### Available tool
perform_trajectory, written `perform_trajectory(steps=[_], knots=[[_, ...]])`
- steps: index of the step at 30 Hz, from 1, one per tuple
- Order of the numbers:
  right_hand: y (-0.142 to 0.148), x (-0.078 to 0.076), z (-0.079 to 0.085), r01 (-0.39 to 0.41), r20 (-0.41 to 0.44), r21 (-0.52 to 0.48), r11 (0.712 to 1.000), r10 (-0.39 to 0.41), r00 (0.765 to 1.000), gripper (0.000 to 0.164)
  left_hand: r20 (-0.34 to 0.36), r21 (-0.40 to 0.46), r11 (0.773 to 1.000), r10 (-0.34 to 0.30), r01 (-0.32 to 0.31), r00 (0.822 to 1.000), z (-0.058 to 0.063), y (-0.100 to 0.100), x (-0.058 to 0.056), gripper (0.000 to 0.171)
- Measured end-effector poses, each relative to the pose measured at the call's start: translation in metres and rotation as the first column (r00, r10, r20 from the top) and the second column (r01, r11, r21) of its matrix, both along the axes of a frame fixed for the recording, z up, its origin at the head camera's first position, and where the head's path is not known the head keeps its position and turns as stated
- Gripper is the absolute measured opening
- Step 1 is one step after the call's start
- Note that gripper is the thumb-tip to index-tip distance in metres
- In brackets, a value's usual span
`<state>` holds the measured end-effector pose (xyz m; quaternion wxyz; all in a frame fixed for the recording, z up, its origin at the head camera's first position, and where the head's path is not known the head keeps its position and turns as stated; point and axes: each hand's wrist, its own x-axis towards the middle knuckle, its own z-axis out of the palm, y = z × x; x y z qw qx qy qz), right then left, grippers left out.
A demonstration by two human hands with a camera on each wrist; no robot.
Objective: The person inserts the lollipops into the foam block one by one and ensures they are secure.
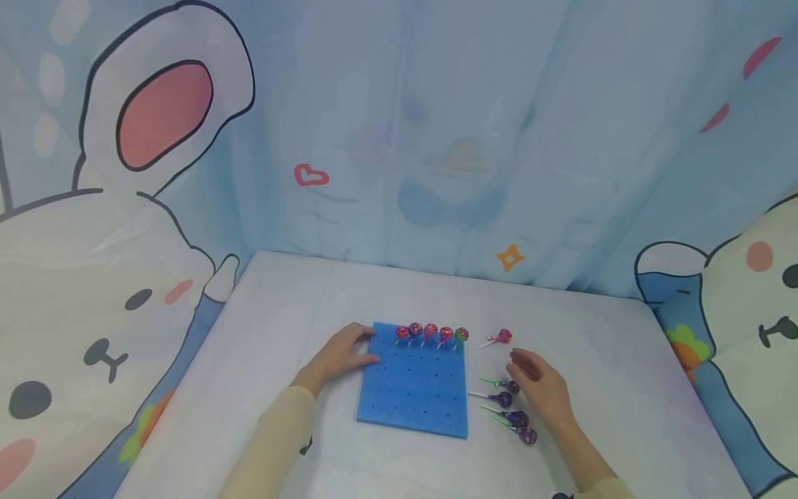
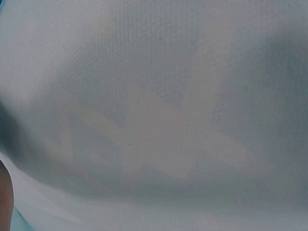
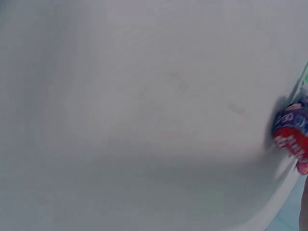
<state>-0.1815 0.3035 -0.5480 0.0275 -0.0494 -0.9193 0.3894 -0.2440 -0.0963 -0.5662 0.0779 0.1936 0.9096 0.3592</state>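
Left hand point(image 1: 339, 355), fingers and thumb relaxed and spread apart, touches the left edge of a blue perforated board point(image 1: 399, 384) on the white-covered counter point(image 1: 293, 291); five lollipops point(image 1: 430, 330) stand in a row along its far side. Right hand point(image 1: 541, 386), fingers loosely bent with nothing visible in them, hovers just beside four dark-wrapped lollipops point(image 1: 503, 399) lying right of the board; one pink-wrapped lollipop point(image 1: 503, 336) lies farther back.
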Motion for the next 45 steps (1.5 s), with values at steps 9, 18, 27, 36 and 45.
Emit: perform_trajectory(steps=[9,18,27,36,45], knots=[[0.012,0.008,-0.012,0.003,0.014,0.057,0.998,-0.004,1.0,0.047,-0.013,0.017,1.0,-0.012,0.012,1.0,0.001,0.0,0.0,0.059],[0.022,0.011,-0.022,-0.026,0.037,0.153,0.988,0.021,0.999,0.043,-0.015,0.016,1.0,-0.014,0.014,1.0,0.001,-0.001,0.0,0.059],[0.026,0.011,-0.023,-0.065,0.1,0.152,0.986,0.05,0.994,0.046,-0.015,0.021,1.0,-0.016,0.017,1.0,0.003,-0.001,0.002,0.059],[0.028,0.009,-0.024,-0.129,0.125,0.156,0.979,0.11,0.986,0.042,-0.016,0.03,0.999,-0.023,0.023,1.0,-0.001,-0.003,-0.001,0.06],[0.026,0.012,-0.023,-0.162,0.068,0.167,0.972,0.153,0.986,0.034,-0.032,0.037,0.999,-0.033,0.034,0.999,-0.002,-0.003,-0.001,0.059]])
